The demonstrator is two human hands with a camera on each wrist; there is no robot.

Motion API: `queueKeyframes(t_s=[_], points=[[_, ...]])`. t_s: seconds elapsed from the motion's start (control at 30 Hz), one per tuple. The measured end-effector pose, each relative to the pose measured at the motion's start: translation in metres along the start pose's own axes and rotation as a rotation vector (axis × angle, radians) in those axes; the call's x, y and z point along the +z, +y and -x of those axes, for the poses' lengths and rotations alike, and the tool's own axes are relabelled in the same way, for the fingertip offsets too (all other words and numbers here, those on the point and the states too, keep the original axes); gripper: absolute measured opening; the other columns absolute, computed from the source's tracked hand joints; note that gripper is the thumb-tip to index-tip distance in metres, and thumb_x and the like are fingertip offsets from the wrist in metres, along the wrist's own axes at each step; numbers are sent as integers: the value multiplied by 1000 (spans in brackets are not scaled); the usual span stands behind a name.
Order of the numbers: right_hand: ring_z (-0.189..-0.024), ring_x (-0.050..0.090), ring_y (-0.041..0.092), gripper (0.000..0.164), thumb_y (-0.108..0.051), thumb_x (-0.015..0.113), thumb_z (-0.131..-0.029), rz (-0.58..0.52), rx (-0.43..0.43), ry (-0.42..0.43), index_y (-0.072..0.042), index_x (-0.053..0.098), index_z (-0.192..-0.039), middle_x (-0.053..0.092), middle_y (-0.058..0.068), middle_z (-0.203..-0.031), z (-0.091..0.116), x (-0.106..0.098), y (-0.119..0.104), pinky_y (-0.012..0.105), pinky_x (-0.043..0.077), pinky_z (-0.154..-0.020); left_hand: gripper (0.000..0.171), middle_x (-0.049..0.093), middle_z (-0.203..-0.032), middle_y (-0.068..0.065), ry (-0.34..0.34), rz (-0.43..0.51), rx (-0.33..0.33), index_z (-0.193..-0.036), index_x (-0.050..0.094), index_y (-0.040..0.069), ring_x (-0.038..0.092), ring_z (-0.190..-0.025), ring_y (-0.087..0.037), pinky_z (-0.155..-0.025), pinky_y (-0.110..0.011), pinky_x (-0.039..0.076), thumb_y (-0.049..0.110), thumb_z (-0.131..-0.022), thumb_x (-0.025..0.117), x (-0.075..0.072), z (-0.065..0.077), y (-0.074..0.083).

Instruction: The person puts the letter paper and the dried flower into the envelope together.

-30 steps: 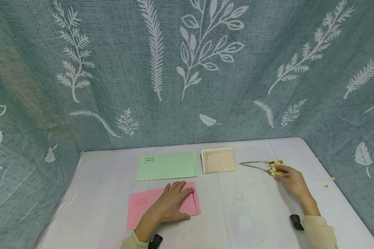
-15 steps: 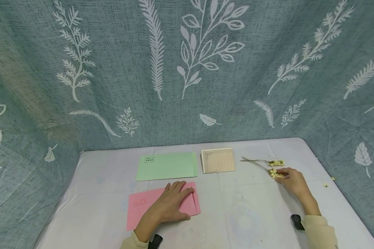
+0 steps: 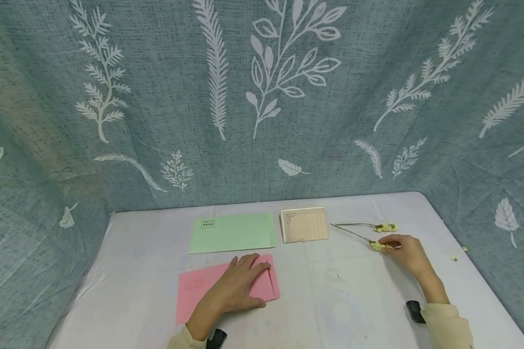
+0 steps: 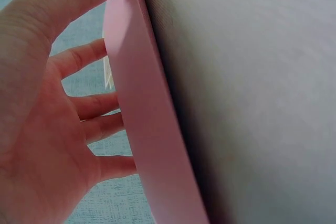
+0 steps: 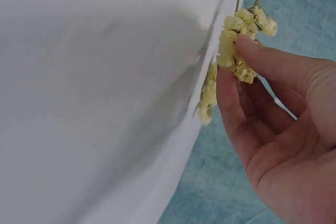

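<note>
In the head view my left hand (image 3: 237,288) rests on the pink envelope (image 3: 209,277), fingers spread. Its fingertips press the paper and the thumb lies at the near edge; the left wrist view shows the envelope's pink face (image 4: 152,124) under the fingertips. On the right side of the table, my right hand (image 3: 403,252) pinches a sprig of yellow dried flowers (image 5: 231,40) by its blooms between thumb and index finger. The thin stem (image 3: 351,232) points left. A second dried flower sprig (image 3: 386,227) lies just beyond it on the table.
A green envelope (image 3: 231,233) lies flat behind the pink one. Right of it sits a small stack of beige note cards (image 3: 305,225). Yellow flower crumbs (image 3: 454,258) lie near the right edge of the white table (image 3: 305,320). A patterned cloth (image 3: 227,169) hangs behind.
My right hand has drawn one flower sprig apart from the other, and that sprig's stem tip has swung toward the near left. My left hand has stayed on the pink envelope.
</note>
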State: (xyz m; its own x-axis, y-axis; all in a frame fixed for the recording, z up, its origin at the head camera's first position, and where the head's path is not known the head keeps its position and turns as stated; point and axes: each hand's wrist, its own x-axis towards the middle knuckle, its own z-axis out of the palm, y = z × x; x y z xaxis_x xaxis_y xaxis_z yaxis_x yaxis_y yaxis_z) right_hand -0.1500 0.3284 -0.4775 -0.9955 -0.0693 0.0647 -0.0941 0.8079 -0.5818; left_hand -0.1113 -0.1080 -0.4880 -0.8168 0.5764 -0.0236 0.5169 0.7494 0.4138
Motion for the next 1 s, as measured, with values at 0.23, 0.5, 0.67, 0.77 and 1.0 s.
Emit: queueKeyframes(t_s=[0.23, 0.5, 0.67, 0.77, 1.0], points=[[-92, 67, 40, 16, 6, 72, -82, -44, -98, 26, 5, 73, -98, 70, 22, -99, -5, 7, -14, 45, 56, -78, 79, 45, -143, -16, 14, -6, 2, -138, 53, 17, 40, -135, -32, -110, -61, 28, 42, -70, 85, -1, 0, 0], [-90, 68, 37, 16, 9, 72, -81, -81, -156, -6, 5, 72, -97, 71, 19, -96, -10, 16, -25, 40, 57, -75, 78, 44, -144, -16, -1, 13, -6, -138, 53, 17, 39, -135, -32, -110, -62, 27, 42, -71, 85, -1, -1, 1], [-88, 68, 35, 17, 12, 71, -80, -96, -179, -27, 4, 73, -95, 71, 17, -94, -9, 20, -33, 39, 58, -73, 78, 44, -144, -16, -4, 9, -7, -138, 53, 17, 39, -135, -32, -110, -62, 28, 42, -71, 85, -2, -1, 1], [-88, 68, 34, 18, 12, 71, -80, -99, -191, -47, 4, 73, -95, 71, 16, -94, -9, 22, -38, 38, 57, -74, 79, 45, -143, -16, -3, 4, -9, -138, 53, 17, 39, -135, -32, -110, -61, 28, 42, -71, 85, -2, -1, 1], [-90, 68, 32, 18, 10, 71, -80, -91, -228, -76, 2, 74, -97, 72, 12, -95, -9, 28, -45, 36, 57, -74, 79, 45, -143, -17, 4, 12, -12, -137, 53, 16, 39, -135, -33, -110, -62, 28, 41, -70, 86, -2, -1, 1]])
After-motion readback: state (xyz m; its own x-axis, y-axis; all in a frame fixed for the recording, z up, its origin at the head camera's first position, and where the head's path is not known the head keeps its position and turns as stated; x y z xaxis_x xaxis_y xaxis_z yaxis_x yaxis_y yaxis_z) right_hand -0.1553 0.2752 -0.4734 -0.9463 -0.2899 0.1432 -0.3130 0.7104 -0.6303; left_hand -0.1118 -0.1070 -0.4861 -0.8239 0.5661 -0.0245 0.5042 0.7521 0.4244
